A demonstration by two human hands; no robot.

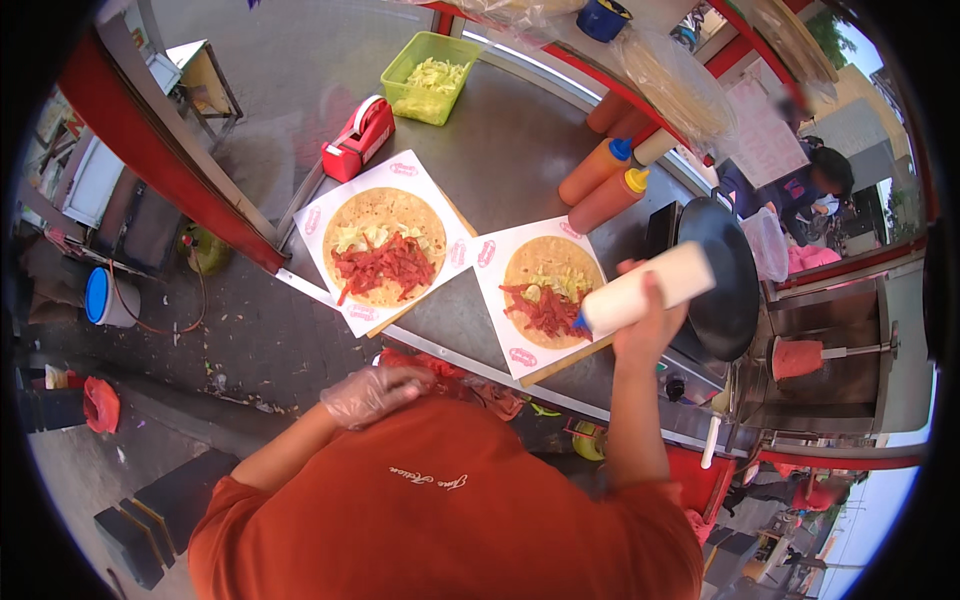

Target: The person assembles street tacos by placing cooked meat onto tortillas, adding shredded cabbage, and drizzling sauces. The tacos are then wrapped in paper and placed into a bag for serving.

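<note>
Squeezing sauce, judged the step in hand: right hand [648,325] wrapped tight round a white bottle [645,290], tilted nozzle-down, blue tip just over the red meat on the right wrap [550,290]. Sat that wrap on its paper sheet [497,300] on the steel counter [510,160], lettuce and meat already on, no sauce line seen yet. Left hand [372,392], gloved in clear plastic, fingers loosely curled, rested against the orange shirt [450,510], holding nothing. Lay the left wrap [385,247] nearby on its own sheet, filled the same, also unsauced. Called for next, as a judgement: a steady squeeze drawn along the meat, then a swing across to the left wrap.
</note>
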